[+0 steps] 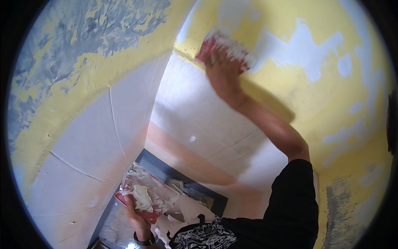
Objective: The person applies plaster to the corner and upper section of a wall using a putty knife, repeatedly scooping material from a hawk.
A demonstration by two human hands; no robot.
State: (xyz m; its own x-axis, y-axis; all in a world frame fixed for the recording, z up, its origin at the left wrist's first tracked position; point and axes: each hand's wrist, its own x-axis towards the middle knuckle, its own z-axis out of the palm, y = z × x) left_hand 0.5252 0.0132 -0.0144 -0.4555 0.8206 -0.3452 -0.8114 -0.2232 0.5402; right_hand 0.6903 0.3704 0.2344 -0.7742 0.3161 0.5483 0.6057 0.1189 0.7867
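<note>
My right hand (224, 74) is raised to the yellow wall and closed on a red putty spreader (205, 49). White putty smears cover much of the spreader's face and far edge. It lies against or very close to the wall, just above the top of the white tiles; exact contact is hard to tell. Lower down, my left hand (138, 219) grips a second red putty spreader (149, 216) by its edge. A thick white lump of putty (142, 198) sits on it, with more smeared around.
The yellow wall (286, 91) carries pale patches. White tiles (199, 103) with a peach band (195, 164) run below it. To the left, another tiled wall (95, 133) meets it at a corner, with grey-streaked yellow above. A dark border (159, 164) edges the floor.
</note>
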